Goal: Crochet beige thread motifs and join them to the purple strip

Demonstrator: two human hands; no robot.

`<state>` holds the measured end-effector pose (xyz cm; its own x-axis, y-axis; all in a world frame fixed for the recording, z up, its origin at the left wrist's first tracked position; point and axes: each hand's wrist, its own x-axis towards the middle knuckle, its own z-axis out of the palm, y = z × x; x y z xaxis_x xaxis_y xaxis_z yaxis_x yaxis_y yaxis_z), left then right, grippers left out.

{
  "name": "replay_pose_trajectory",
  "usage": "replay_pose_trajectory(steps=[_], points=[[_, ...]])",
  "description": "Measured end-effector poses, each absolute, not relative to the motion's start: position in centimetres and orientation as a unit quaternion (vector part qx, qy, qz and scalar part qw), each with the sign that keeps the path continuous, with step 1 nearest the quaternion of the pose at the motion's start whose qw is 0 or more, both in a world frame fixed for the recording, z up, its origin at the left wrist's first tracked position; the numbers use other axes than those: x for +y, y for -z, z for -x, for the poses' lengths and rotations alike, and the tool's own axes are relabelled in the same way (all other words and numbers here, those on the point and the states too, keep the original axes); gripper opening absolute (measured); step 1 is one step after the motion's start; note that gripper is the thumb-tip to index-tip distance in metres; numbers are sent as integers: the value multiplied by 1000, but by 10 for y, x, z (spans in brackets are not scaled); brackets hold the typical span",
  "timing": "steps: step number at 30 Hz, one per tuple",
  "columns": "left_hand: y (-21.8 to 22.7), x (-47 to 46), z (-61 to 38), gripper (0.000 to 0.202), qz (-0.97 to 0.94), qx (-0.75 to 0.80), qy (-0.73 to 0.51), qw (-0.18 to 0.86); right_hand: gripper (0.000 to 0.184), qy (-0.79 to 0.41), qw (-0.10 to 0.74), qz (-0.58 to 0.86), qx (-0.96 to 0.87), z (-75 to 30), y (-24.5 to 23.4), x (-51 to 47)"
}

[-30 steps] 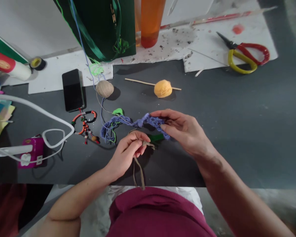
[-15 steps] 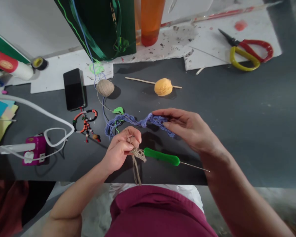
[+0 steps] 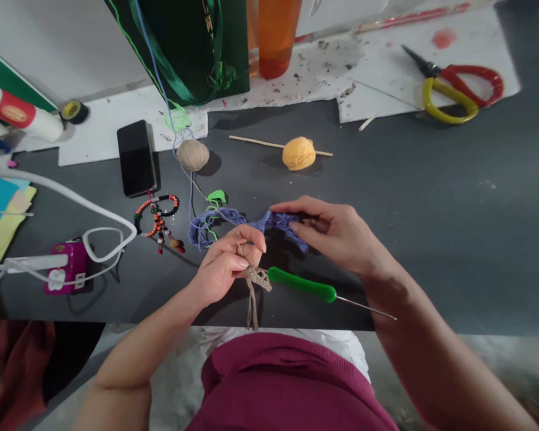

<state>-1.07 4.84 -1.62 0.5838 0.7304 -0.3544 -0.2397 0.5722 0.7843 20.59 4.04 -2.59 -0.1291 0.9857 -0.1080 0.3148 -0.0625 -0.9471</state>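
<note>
Closest in, a maroon ribbed knit top point(image 3: 287, 383) fills the bottom of the view, just below the edge of the dark grey surface point(image 3: 453, 209). The left hand point(image 3: 222, 266) is clenched on a small beige crochet piece point(image 3: 257, 278), held at its fingers point(image 3: 233, 239) just above the surface, with a strand of beige yarn point(image 3: 252, 308) hanging toward 6 o'clock. A green-handled crochet hook point(image 3: 300, 284) runs from that piece toward 4 o'clock, its thin metal shaft ending just beside the right forearm. The right hand point(image 3: 332, 233), at 2 o'clock from the left, grasps a lacy blue crochet strip point(image 3: 278, 222) with its curled fingers. The strip trails toward 9 o'clock into a loose tangle of blue yarn point(image 3: 202, 230), with a small bright green crochet leaf point(image 3: 216, 196) just beyond.

Farther out at 11 o'clock sits a round ball of beige yarn point(image 3: 193, 154), beside a black smartphone point(image 3: 137, 158) and a red-and-black beaded ornament point(image 3: 157, 221). At 12 o'clock, an orange yarn ball point(image 3: 299, 153) lies on a thin wooden stick point(image 3: 254, 140). Beyond these stand a dark green paper bag point(image 3: 197, 48) and an orange tumbler point(image 3: 276, 36), while red-and-yellow-handled scissors point(image 3: 453, 87) lie on stained white paper point(image 3: 377, 78) at 1 o'clock.
</note>
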Motion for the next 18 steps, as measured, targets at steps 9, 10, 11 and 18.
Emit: replay_pose_trajectory(steps=[9,10,11,18], points=[[10,50,7,72,-345,437,-231,798,38,-486,340,567,-572,-206,25,41],[10,50,7,79,-340,443,-233,796,39,-472,330,572,-583,-206,25,41],[10,50,7,85,-336,447,-234,795,40,-458,322,577,-595,-206,26,41],[9,51,5,101,-293,459,-241,803,43,-337,318,566,-682,-203,35,41]])
